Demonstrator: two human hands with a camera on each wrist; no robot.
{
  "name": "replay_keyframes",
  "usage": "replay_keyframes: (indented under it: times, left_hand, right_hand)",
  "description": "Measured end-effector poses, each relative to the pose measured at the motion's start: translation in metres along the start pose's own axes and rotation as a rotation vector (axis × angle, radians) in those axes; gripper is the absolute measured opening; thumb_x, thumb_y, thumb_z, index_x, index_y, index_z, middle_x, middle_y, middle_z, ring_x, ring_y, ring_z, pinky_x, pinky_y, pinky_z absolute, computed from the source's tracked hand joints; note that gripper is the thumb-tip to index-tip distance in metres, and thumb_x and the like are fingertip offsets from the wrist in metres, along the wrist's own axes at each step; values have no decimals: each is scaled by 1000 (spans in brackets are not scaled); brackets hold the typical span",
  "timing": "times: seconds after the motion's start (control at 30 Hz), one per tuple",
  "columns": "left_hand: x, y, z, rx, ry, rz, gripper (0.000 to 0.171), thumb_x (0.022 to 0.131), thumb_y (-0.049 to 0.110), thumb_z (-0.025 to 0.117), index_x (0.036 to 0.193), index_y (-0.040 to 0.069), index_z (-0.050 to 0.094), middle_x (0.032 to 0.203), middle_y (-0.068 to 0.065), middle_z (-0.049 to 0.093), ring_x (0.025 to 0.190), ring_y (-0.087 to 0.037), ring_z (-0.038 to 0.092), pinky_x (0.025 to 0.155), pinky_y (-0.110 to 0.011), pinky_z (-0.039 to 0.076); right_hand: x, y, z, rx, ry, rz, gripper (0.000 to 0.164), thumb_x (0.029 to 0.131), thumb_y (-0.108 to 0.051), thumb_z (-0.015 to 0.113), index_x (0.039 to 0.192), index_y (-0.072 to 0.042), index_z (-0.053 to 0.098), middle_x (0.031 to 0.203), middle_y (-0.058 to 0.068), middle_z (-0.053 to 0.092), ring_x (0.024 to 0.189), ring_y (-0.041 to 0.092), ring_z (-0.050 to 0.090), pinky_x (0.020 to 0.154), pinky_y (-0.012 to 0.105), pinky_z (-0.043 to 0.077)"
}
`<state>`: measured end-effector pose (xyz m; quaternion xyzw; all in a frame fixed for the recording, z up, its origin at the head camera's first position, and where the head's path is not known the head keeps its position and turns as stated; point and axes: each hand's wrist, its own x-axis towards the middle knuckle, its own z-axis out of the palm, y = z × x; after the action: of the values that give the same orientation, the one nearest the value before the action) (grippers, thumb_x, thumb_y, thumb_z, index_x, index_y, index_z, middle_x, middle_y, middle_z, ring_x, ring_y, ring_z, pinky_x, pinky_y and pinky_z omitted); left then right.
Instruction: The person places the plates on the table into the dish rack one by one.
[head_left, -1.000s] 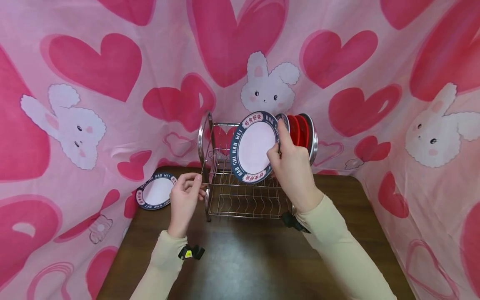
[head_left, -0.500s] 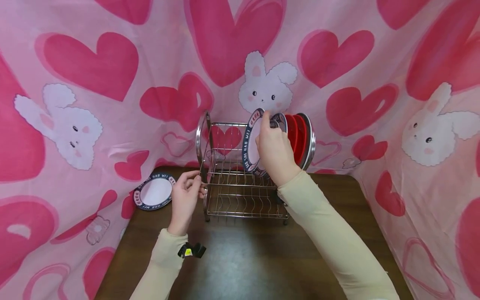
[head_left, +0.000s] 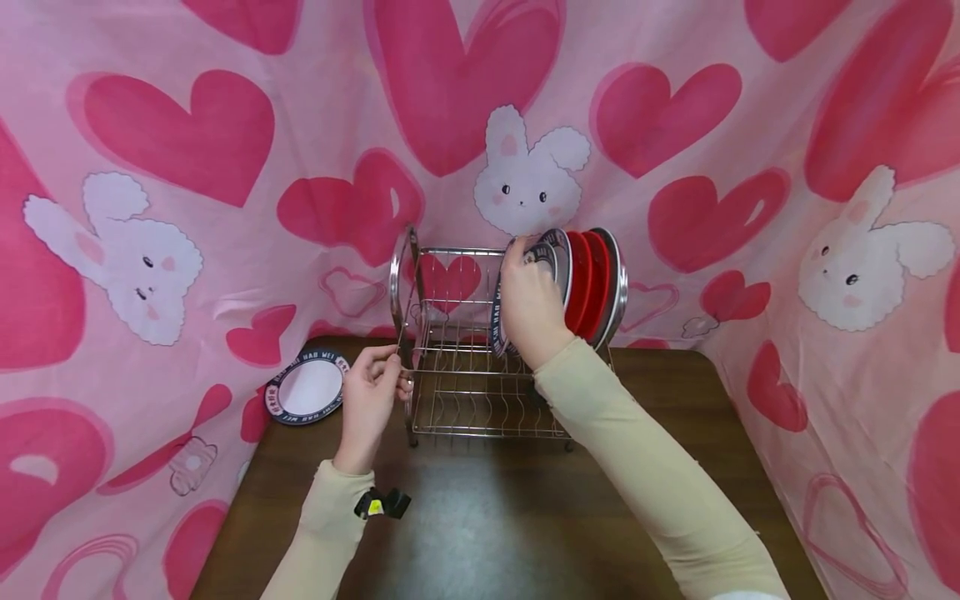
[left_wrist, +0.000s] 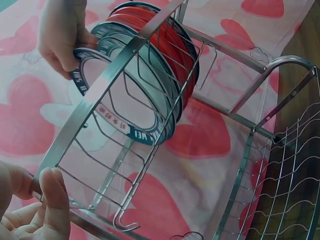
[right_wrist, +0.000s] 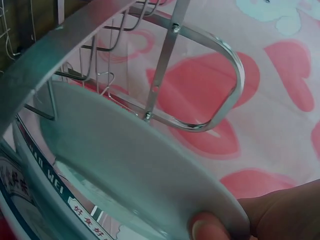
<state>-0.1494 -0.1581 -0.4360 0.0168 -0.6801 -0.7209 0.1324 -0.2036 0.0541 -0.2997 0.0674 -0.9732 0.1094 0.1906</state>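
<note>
My right hand (head_left: 531, 304) pinches the rim of a white plate with a navy lettered border (left_wrist: 120, 95), its thumb on the pale back (right_wrist: 135, 145) in the right wrist view. This plate stands on edge in the upper tier of a metal dish rack (left_wrist: 95, 95), its lower rim among the wires. Just to its right are a similar navy-bordered plate (head_left: 558, 258), red plates (head_left: 595, 283) and a dark-rimmed one at the end. At the rack's left side, my left hand (head_left: 371, 387) holds the frame bar between thumb and fingers.
Another navy-bordered plate (head_left: 309, 387) lies on the brown table (head_left: 465, 517), left of the rack. The rack's lower tier (head_left: 491, 432) shows bare wavy wires. A pink cloth with hearts and rabbits (head_left: 337, 100) hangs behind and on both sides.
My right hand has carried the plate rightward and down into the upper tier, turning it from facing the camera to nearly edge-on. My left hand stays on the rack frame.
</note>
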Motion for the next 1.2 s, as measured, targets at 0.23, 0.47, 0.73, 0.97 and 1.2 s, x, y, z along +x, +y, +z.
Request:
replay_keyframes:
  times: [0.23, 0.47, 0.73, 0.97, 1.2]
  left_hand:
    - [0, 0, 1, 11, -2, -4, 25, 105, 1, 55, 125, -13, 59, 85, -23, 68, 58, -10, 62, 56, -21, 56]
    - [-1, 1, 1, 12, -5, -16, 25, 105, 2, 56, 125, -14, 58, 85, -18, 68, 57, -8, 62, 55, -21, 56]
    - [-2, 0, 1, 10, 0, -2, 24, 105, 1, 56, 124, -11, 61, 85, -22, 69, 57, -9, 62, 55, -22, 56]
    - [0, 0, 2, -11, 4, 6, 23, 104, 1, 56, 123, -12, 60, 82, -18, 69, 57, -9, 62, 54, -22, 56]
    - [0, 0, 1, 0, 4, 7, 24, 104, 1, 56, 125, -10, 62, 84, -21, 69, 57, -10, 61, 54, -23, 56]
  right_hand:
    - [1, 1, 5, -20, 18, -11, 46, 108, -5, 45, 149, 14, 38, 94, 27, 71, 85, 41, 72, 69, 46, 62]
    - [1, 2, 9, -1, -14, 6, 46, 109, -7, 43, 151, 12, 37, 94, 27, 72, 85, 41, 72, 72, 46, 62]
    - [1, 4, 9, 25, -64, 7, 54, 106, -5, 48, 155, 10, 31, 86, 23, 70, 79, 39, 73, 68, 45, 62]
    - [2, 6, 6, 38, -96, 26, 56, 106, -8, 48, 156, 8, 29, 85, 22, 69, 79, 38, 73, 68, 45, 62]
    - [6, 5, 2, 30, -96, 59, 49, 108, -6, 43, 153, 11, 34, 119, 31, 67, 101, 43, 73, 79, 49, 61]
